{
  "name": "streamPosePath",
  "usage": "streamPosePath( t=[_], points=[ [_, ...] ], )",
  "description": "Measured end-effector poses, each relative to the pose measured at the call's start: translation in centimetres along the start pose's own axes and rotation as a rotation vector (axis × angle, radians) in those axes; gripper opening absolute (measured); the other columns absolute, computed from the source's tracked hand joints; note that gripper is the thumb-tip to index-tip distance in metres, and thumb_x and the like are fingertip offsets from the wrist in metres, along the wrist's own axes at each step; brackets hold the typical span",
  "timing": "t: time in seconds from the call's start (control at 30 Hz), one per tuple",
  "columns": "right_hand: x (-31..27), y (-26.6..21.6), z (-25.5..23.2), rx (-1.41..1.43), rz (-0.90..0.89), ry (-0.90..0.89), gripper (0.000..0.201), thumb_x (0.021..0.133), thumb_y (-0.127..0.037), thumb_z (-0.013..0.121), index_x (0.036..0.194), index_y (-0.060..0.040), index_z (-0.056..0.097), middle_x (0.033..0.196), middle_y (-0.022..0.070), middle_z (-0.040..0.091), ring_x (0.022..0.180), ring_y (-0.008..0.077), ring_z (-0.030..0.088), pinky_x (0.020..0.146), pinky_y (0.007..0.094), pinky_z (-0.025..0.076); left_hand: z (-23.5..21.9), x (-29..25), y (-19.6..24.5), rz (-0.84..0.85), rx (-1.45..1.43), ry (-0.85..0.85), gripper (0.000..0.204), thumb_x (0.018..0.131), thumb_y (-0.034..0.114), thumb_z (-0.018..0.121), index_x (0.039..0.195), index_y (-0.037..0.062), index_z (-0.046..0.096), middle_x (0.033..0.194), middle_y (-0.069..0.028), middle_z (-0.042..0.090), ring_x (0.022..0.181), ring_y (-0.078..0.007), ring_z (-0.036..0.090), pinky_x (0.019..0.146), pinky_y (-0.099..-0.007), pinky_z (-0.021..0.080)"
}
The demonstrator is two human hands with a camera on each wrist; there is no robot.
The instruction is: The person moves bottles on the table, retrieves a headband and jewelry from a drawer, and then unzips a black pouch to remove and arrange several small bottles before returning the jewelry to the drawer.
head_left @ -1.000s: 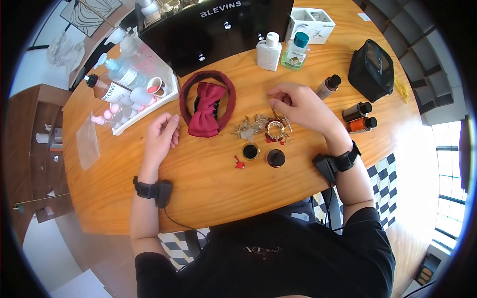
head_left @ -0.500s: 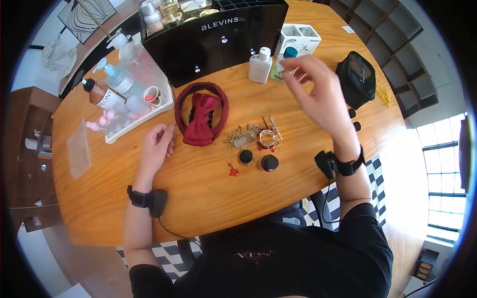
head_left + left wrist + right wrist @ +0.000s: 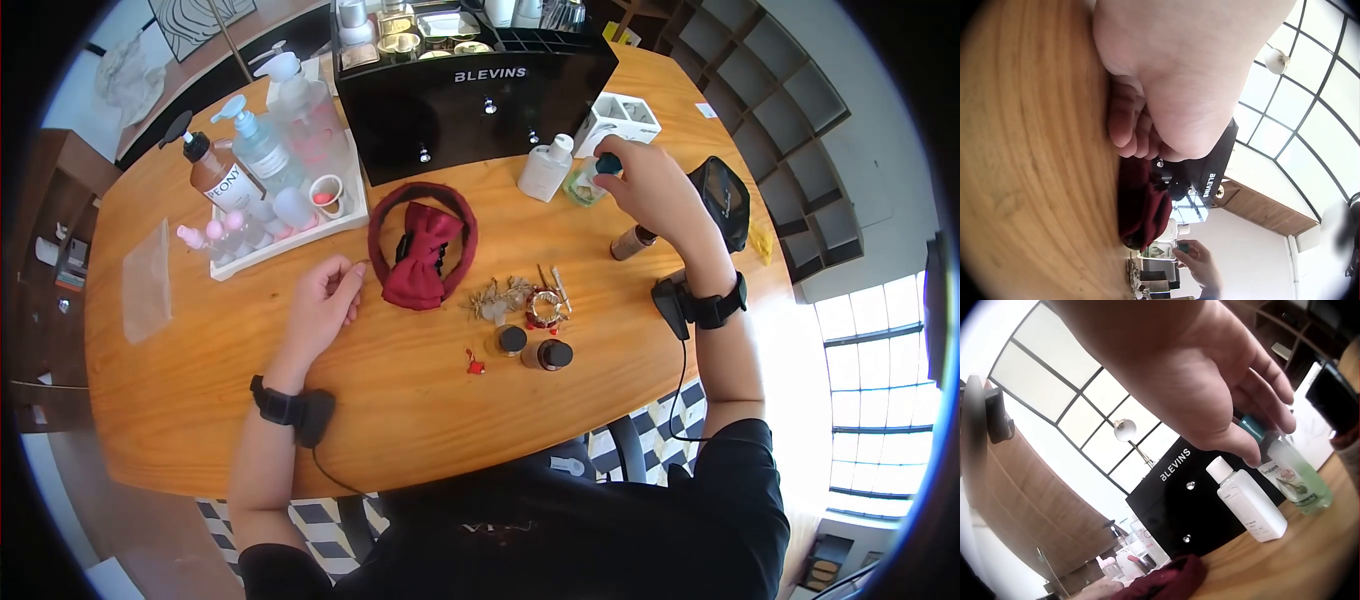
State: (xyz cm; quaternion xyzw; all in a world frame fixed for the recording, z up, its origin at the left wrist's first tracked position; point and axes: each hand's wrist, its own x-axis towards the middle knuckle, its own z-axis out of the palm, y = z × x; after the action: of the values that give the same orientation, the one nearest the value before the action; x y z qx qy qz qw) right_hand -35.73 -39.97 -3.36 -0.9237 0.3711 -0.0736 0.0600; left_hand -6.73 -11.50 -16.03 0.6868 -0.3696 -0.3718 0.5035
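Observation:
My right hand (image 3: pixel 655 192) reaches to the back right and grips the teal cap (image 3: pixel 1252 427) of a clear bottle with green liquid (image 3: pixel 1311 490). Thumb and fingers lie on either side of that cap. The bottle stands upright on the table, its upper part partly covered by the hand in the head view. Just left of it is a white bottle (image 3: pixel 546 170) with a white cap. My left hand (image 3: pixel 325 308) rests on the table with fingers loosely curled, holding nothing. Beside it lies a dark red headband (image 3: pixel 470 250) with a bow clip (image 3: pixel 424 258) on it.
A black drawer organizer (image 3: pixel 390 125) stands behind. At left a white tray (image 3: pixel 290 252) holds several pump bottles. Jewelry (image 3: pixel 545 308), a red charm (image 3: pixel 475 365) and two small dark-capped bottles lie centrally. A brown bottle (image 3: pixel 630 243) and black pouch (image 3: pixel 735 215) are near the right forearm.
My right hand has left the jewelry, moved back and right, and taken hold of the green bottle's cap. My left hand has stayed on the table. The head view has shifted.

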Motion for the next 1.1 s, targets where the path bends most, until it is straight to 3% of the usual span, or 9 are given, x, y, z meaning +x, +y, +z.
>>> streamPosePath(
  t=[0.13, 0.33, 0.47, 0.57, 0.6, 0.87, 1.1],
  points=[
    [-0.6, 0.6, -2.5, 0.014, -0.011, 0.091, 0.029, 0.091, -0.021, 0.072, 0.115, -0.0056, 0.067, 0.100, 0.0193, 0.073, 0.093, 0.0394, 0.069, 0.081, 0.0451, 0.054, 0.0, 0.0, 0.0, -0.021, -0.012, -0.002, 0.029, 0.105, 0.026, 0.061, 0.083, 0.0070, 0.057, 0.067, 0.0024, 0.057, 0.052, -0.0045, 0.052, 0.047, -0.0212, 0.038],
    [0.8, 2.8, -7.1, -0.005, 0.062, 0.445, 0.033, 0.092, -0.026, 0.072, 0.120, -0.0083, 0.067, 0.091, 0.0185, 0.073, 0.084, 0.0336, 0.071, 0.080, 0.0423, 0.055, 0.0, 0.0, 0.1, -0.020, -0.022, -0.005, 0.028, 0.105, 0.025, 0.061, 0.084, 0.0062, 0.058, 0.067, 0.0023, 0.057, 0.053, -0.0045, 0.052, 0.047, -0.0213, 0.038],
    [4.0, 5.9, -6.5, -0.081, 0.030, 0.448, 0.035, 0.091, -0.024, 0.073, 0.122, -0.0094, 0.066, 0.098, 0.0219, 0.073, 0.090, 0.0378, 0.071, 0.082, 0.0441, 0.055, 0.0, -0.1, 0.1, -0.016, -0.026, -0.001, 0.028, 0.105, 0.024, 0.061, 0.085, 0.0055, 0.059, 0.067, 0.0022, 0.057, 0.054, -0.0046, 0.053, 0.048, -0.0215, 0.038],
    [5.7, 8.3, -4.8, -0.136, 0.033, 0.348, 0.035, 0.090, -0.021, 0.072, 0.122, -0.0083, 0.066, 0.102, 0.0219, 0.073, 0.094, 0.0402, 0.070, 0.085, 0.0461, 0.054, 0.0, -0.2, 0.1, 0.024, -0.016, -0.004, 0.027, 0.105, 0.023, 0.062, 0.086, 0.0047, 0.059, 0.067, 0.0025, 0.056, 0.054, -0.0048, 0.052, 0.048, -0.0217, 0.038],
    [5.8, 7.9, -4.7, -0.152, 0.106, 0.278, 0.034, 0.090, -0.019, 0.071, 0.122, -0.0078, 0.066, 0.105, 0.0213, 0.073, 0.100, 0.0405, 0.070, 0.088, 0.0464, 0.054, 0.0, -0.2, 0.1, 0.030, -0.022, -0.004, 0.027, 0.105, 0.023, 0.062, 0.086, 0.0045, 0.059, 0.067, 0.0026, 0.056, 0.054, -0.0048, 0.052, 0.048, -0.0217, 0.038],
    [8.0, 10.6, -1.9, -0.146, 0.049, 0.183, 0.041, 0.092, -0.021, 0.069, 0.131, -0.0084, 0.066, 0.119, 0.0208, 0.072, 0.111, 0.0379, 0.068, 0.098, 0.0439, 0.051, 0.0, -0.3, 0.2, 0.012, -0.019, 0.001, 0.026, 0.105, 0.022, 0.062, 0.087, 0.0034, 0.060, 0.066, 0.0025, 0.055, 0.053, -0.0047, 0.052, 0.047, -0.0220, 0.038],
    [6.7, 8.4, -2.3, -0.214, 0.044, 0.208, 0.044, 0.096, -0.030, 0.066, 0.134, -0.0092, 0.066, 0.123, 0.0180, 0.072, 0.113, 0.0355, 0.068, 0.098, 0.0419, 0.052, 0.1, -0.2, 0.2, -0.001, -0.022, 0.007, 0.026, 0.105, 0.022, 0.062, 0.087, 0.0035, 0.060, 0.066, 0.0026, 0.055, 0.053, -0.0045, 0.052, 0.047, -0.0216, 0.038]
  ],
)
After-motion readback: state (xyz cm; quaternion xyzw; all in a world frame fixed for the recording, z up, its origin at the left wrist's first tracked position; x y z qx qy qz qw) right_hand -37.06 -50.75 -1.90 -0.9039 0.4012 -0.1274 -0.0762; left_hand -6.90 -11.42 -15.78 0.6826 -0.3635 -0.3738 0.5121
